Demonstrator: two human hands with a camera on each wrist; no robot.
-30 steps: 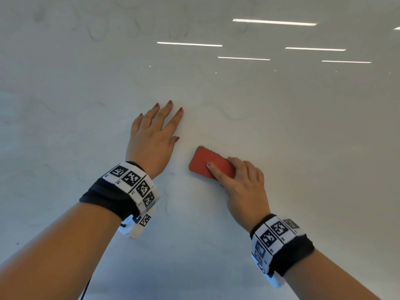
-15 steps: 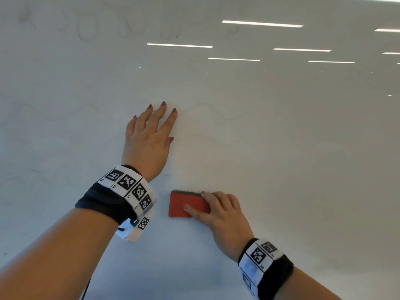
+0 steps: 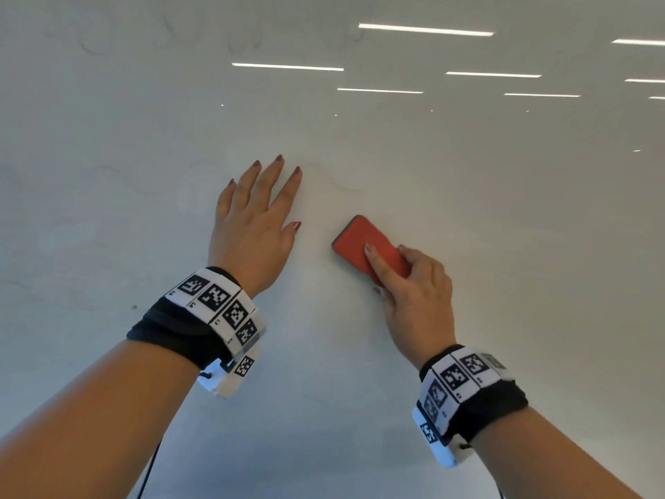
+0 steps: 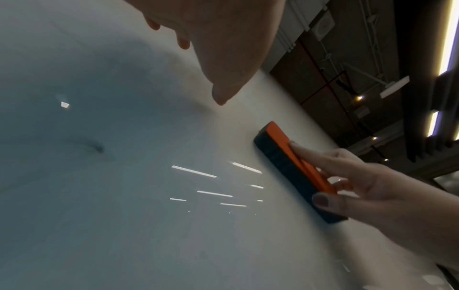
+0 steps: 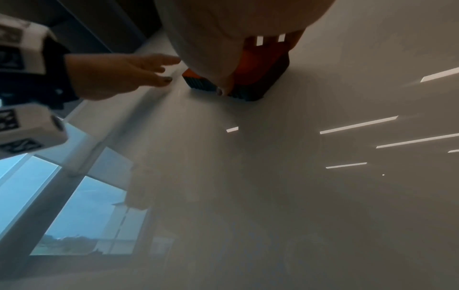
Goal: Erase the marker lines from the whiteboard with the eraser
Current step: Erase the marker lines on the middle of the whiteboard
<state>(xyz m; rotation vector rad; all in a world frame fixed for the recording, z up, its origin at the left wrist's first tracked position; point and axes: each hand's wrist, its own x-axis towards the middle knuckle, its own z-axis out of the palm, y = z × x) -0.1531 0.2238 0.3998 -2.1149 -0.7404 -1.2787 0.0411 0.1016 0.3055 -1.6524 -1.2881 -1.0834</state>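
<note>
The whiteboard (image 3: 467, 210) fills the head view. A red-backed eraser (image 3: 360, 243) with a dark felt face (image 4: 285, 166) lies pressed flat on it, tilted up to the left. My right hand (image 3: 410, 286) grips the eraser, thumb on its near side and fingers over its back. My left hand (image 3: 252, 225) rests flat on the board just left of the eraser, fingers straight and spread. Faint wavy marker lines (image 3: 338, 183) run across the board above the eraser, and fainter loops (image 3: 244, 45) show near the top. The eraser (image 5: 250, 78) is partly hidden by my palm in the right wrist view.
Ceiling lights (image 3: 424, 29) reflect off the glossy board at the upper right. A small dark smudge (image 4: 95, 146) sits on the board left of my left hand. A window (image 5: 74, 206) lies beyond the board's left edge.
My right hand swept the eraser down and to the left half a second ago, then back up and to the right. My left hand stayed flat on the board.
</note>
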